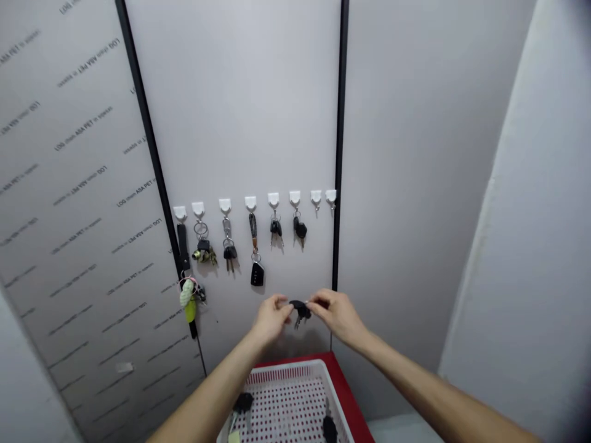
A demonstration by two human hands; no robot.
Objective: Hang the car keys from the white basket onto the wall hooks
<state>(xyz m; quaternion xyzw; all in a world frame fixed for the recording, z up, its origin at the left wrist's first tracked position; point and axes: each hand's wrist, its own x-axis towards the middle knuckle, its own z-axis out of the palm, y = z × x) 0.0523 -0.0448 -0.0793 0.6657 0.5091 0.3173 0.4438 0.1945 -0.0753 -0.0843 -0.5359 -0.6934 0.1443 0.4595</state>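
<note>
A: ok so where were the keys at that point?

B: The bunch of black keys (300, 311) was up in the air between both hands, in front of the wall panel (235, 92), blades pointing down. Left hand (270, 320) had thumb and fingers pinching its left end. Right hand (339, 317) was pinching the right end with thumb and fingertips. Couldn't tell if that was the ring, too small.

A: Any tips for handling it?

B: imo a light fingertip grip was right. I'd have found the ring first, kept its top free of fingers and let the blades dangle so they didn't snag. Letting go on one side too soon might've flipped it.

A: And around it?

B: White basket (286, 403) below on the near side, on a red surface (348, 397), with keys at its left (243, 403) and another key at its right (329, 429). Row of white hooks (274, 199) farther up the panel, a black fob (257, 274) hanging mid-row.
</note>
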